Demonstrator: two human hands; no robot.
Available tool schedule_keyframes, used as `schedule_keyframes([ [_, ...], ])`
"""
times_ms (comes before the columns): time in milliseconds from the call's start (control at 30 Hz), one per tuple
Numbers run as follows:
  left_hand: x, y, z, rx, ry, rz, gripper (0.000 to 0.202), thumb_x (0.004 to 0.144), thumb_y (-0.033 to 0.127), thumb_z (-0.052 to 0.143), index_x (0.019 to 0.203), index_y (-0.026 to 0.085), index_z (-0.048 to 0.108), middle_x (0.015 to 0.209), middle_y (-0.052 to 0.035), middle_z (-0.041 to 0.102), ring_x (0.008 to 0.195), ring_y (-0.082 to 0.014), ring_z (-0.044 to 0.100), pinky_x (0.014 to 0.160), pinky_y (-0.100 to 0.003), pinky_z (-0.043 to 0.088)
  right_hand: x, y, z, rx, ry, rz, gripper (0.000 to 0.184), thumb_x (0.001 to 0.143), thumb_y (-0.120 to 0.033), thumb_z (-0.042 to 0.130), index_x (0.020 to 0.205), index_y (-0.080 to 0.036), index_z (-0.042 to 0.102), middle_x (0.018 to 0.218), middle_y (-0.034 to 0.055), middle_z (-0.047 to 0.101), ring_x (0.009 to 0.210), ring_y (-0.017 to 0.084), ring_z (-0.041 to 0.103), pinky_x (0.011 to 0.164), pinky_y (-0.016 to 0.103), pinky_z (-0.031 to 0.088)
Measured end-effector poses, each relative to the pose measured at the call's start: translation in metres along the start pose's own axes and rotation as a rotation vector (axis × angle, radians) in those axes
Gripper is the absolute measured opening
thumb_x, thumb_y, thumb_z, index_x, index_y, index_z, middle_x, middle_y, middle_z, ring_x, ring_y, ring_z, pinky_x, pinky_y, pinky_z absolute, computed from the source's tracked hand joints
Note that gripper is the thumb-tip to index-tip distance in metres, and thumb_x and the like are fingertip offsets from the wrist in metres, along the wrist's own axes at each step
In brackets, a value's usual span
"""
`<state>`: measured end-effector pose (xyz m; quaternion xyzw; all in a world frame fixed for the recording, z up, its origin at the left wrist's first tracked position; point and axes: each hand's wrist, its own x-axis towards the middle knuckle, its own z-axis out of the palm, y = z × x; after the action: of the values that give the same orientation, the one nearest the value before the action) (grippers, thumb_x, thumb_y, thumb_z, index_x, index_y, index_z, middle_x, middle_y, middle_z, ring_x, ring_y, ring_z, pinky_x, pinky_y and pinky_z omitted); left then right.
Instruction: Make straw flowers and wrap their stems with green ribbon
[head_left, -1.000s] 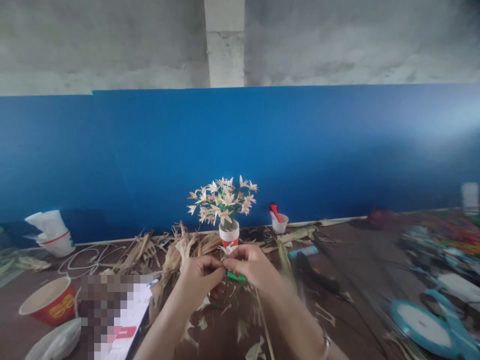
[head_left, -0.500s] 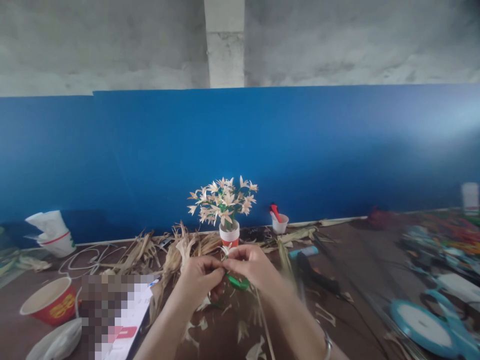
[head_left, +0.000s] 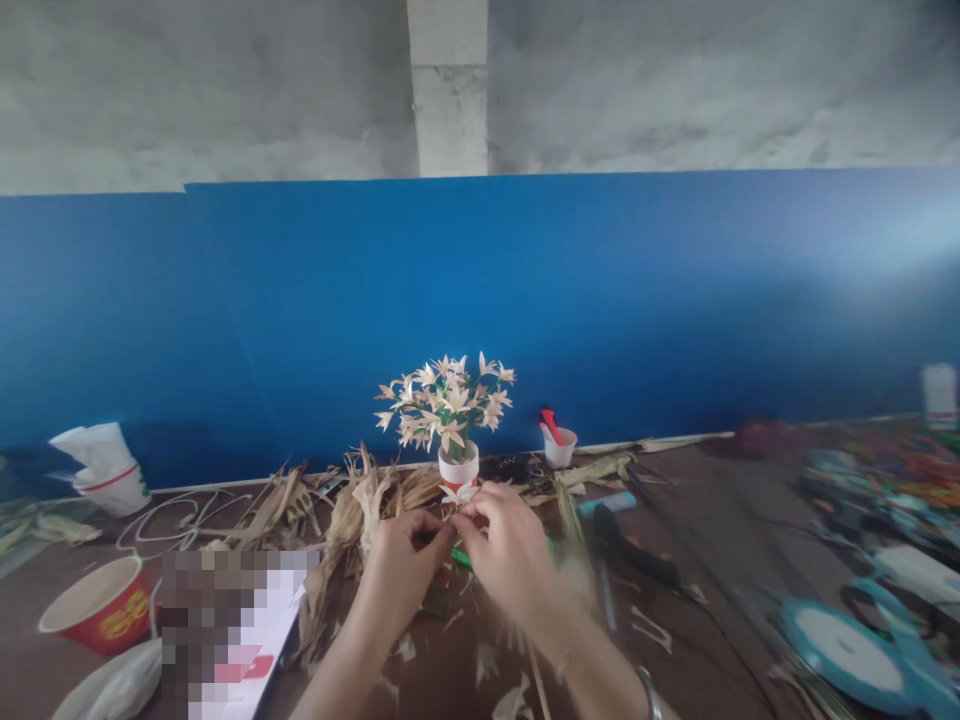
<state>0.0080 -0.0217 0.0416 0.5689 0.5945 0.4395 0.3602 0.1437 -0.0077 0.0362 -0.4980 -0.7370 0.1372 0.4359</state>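
Note:
Between my two hands stands a small pale husk flower [head_left: 458,495], its petals spread upward. My left hand [head_left: 409,548] pinches with thumb and forefinger at the flower's base. My right hand [head_left: 501,535] is closed on the flower from the other side, fingertips close to the left ones. Something green [head_left: 462,557], perhaps a roll of tape, shows partly behind my right hand. Just beyond my hands, a white and red cup [head_left: 459,466] holds a bunch of similar pale flowers [head_left: 450,402] on green stems.
Dried corn husks [head_left: 349,510] lie left of the cup. A white tub [head_left: 559,448] with a red handle stands at right, near a light-blue tube [head_left: 607,503]. Blue scissors [head_left: 900,620] and a blue ribbon spool [head_left: 840,645] lie far right. A red paper bowl [head_left: 101,605] sits left.
The small flower has tipped toward me and opened wider to view. My right hand has turned and moved slightly, now covering more of the green thing. My left hand has shifted slightly right.

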Motion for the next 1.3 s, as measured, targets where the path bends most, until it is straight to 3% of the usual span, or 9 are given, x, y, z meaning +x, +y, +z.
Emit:
schedule_keyframes([
  [300, 0.0, 0.002, -0.013, 0.046, -0.213, 0.059, 0.028, 0.076, 0.04, 0.052, 0.067, 0.016, 0.062, 0.058, 0.0006, 0.053, 0.043, -0.0113, 0.047, 0.039, -0.022, 0.035, 0.015, 0.004, -0.026, 0.273, -0.445, 0.315, 0.021, 0.077, -0.026, 0.053, 0.059, -0.015, 0.052, 0.051, -0.004, 0.044, 0.049, 0.009, 0.038, 0.048, 0.021, 0.029],
  [533, 0.005, -0.002, -0.024, 0.279, -0.194, 0.319, 0.029, 0.083, 0.031, 0.045, 0.064, 0.017, 0.06, 0.072, -0.0038, 0.057, 0.072, -0.0184, 0.056, 0.066, -0.029, 0.043, 0.015, 0.012, -0.029, 0.24, -0.499, 0.359, 0.019, 0.074, -0.031, 0.057, 0.064, -0.015, 0.053, 0.052, -0.004, 0.045, 0.05, 0.008, 0.037, 0.047, 0.021, 0.028],
  [667, 0.006, -0.005, -0.028, 0.343, -0.209, 0.344, 0.023, 0.08, 0.027, 0.049, 0.067, 0.017, 0.064, 0.089, -0.0087, 0.063, 0.087, -0.0234, 0.059, 0.078, -0.036, 0.044, 0.015, 0.015, -0.03, 0.227, -0.483, 0.336, 0.018, 0.074, -0.03, 0.057, 0.065, -0.015, 0.054, 0.054, -0.0037, 0.045, 0.051, 0.008, 0.038, 0.049, 0.021, 0.03],
  [733, 0.004, -0.005, -0.025, 0.227, -0.225, 0.27, 0.017, 0.078, 0.026, 0.053, 0.083, 0.018, 0.067, 0.101, -0.0098, 0.065, 0.097, -0.0255, 0.058, 0.084, -0.038, 0.044, 0.015, 0.015, -0.031, 0.232, -0.496, 0.315, 0.018, 0.074, -0.031, 0.057, 0.065, -0.015, 0.055, 0.055, -0.0036, 0.045, 0.051, 0.009, 0.039, 0.05, 0.021, 0.03],
  [867, 0.003, -0.011, -0.007, -0.222, -0.328, 0.097, 0.039, 0.073, 0.022, 0.058, 0.112, 0.018, 0.057, 0.108, -0.0094, 0.066, 0.098, -0.0215, 0.061, 0.085, -0.035, 0.046, 0.014, 0.012, -0.033, 0.234, -0.523, 0.286, 0.016, 0.075, -0.028, 0.054, 0.066, -0.015, 0.057, 0.055, -0.0027, 0.049, 0.052, 0.01, 0.041, 0.05, 0.021, 0.032],
  [967, 0.005, -0.021, 0.005, -0.279, -0.314, 0.08, 0.051, 0.07, 0.015, 0.057, 0.12, 0.017, 0.053, 0.092, -0.0068, 0.07, 0.084, -0.0193, 0.064, 0.075, -0.032, 0.049, 0.013, 0.009, -0.034, 0.234, -0.52, 0.274, 0.016, 0.075, -0.027, 0.055, 0.065, -0.015, 0.057, 0.056, -0.0024, 0.05, 0.053, 0.01, 0.042, 0.05, 0.021, 0.032],
  [1133, 0.003, -0.02, 0.001, 0.12, -0.098, 0.276, 0.011, 0.063, 0.016, 0.066, 0.07, 0.02, 0.073, 0.085, -0.0067, 0.07, 0.09, -0.0259, 0.06, 0.081, -0.039, 0.046, 0.012, 0.008, -0.032, 0.249, -0.491, 0.255, 0.017, 0.075, -0.026, 0.056, 0.063, -0.014, 0.056, 0.059, -0.0013, 0.053, 0.056, 0.01, 0.045, 0.054, 0.021, 0.034],
  [1233, -0.002, -0.01, -0.006, 0.138, -0.032, 0.328, 0.023, 0.064, 0.013, 0.063, 0.081, 0.023, 0.074, 0.098, -0.0068, 0.069, 0.087, -0.0237, 0.062, 0.075, -0.035, 0.049, 0.012, 0.011, -0.03, 0.278, -0.514, 0.214, 0.018, 0.076, -0.027, 0.054, 0.064, -0.014, 0.057, 0.056, -0.0022, 0.051, 0.053, 0.01, 0.043, 0.052, 0.022, 0.032],
  [1300, -0.004, -0.007, -0.007, 0.096, -0.052, 0.243, 0.03, 0.066, 0.015, 0.06, 0.093, 0.022, 0.071, 0.099, -0.0074, 0.069, 0.072, -0.02, 0.064, 0.061, -0.03, 0.05, 0.012, 0.013, -0.03, 0.288, -0.516, 0.193, 0.018, 0.077, -0.027, 0.054, 0.066, -0.014, 0.058, 0.055, -0.003, 0.048, 0.052, 0.009, 0.041, 0.051, 0.022, 0.031],
])
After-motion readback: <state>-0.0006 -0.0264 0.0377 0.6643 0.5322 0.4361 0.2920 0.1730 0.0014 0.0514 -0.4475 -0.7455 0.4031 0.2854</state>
